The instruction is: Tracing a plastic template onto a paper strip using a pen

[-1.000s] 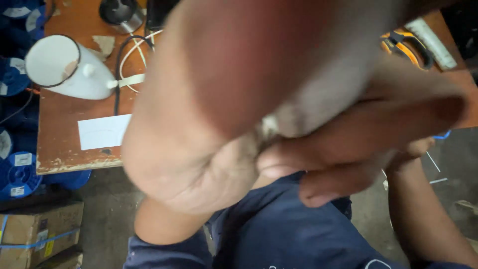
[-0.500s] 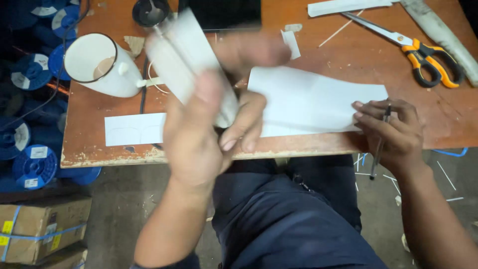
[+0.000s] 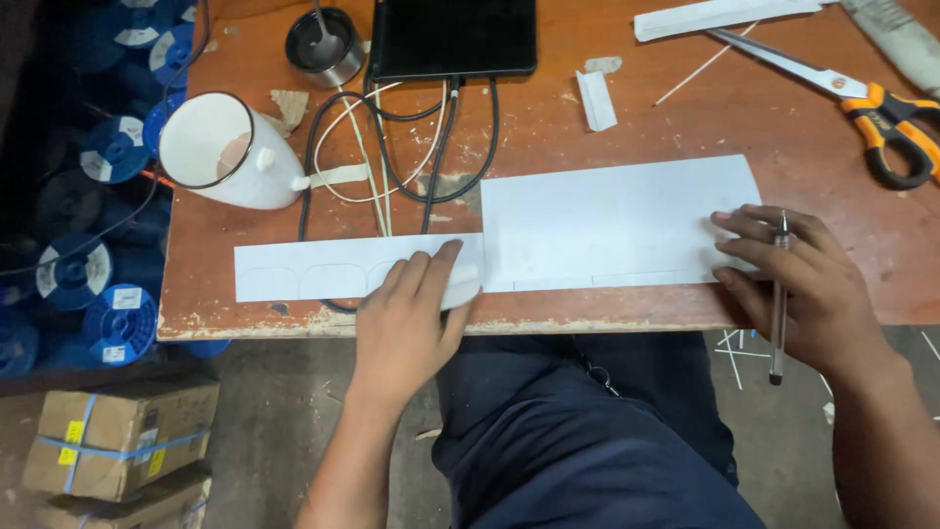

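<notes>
My left hand (image 3: 406, 318) lies flat on a long white paper strip (image 3: 313, 267) at the front edge of the wooden table (image 3: 548, 127), fingers spread, pressing the strip's right end. The strip carries faint pencilled curves. To the right of it lies a larger white sheet (image 3: 612, 220). My right hand (image 3: 798, 284) rests its fingertips on that sheet's right edge and holds a thin pen (image 3: 778, 294) between the fingers, pointing toward me.
A white cup (image 3: 220, 152) lies on its side at the left. Black cables (image 3: 421, 157) run from a black tablet (image 3: 452, 37). A metal tin (image 3: 323, 44), orange-handled scissors (image 3: 862, 98), paper scraps, blue spools (image 3: 108, 245) and cardboard boxes (image 3: 117, 441) surround.
My left hand was raised close to the camera holding the folded strip; it has come down and laid the strip flat on the table. My right hand stays on the sheet.
</notes>
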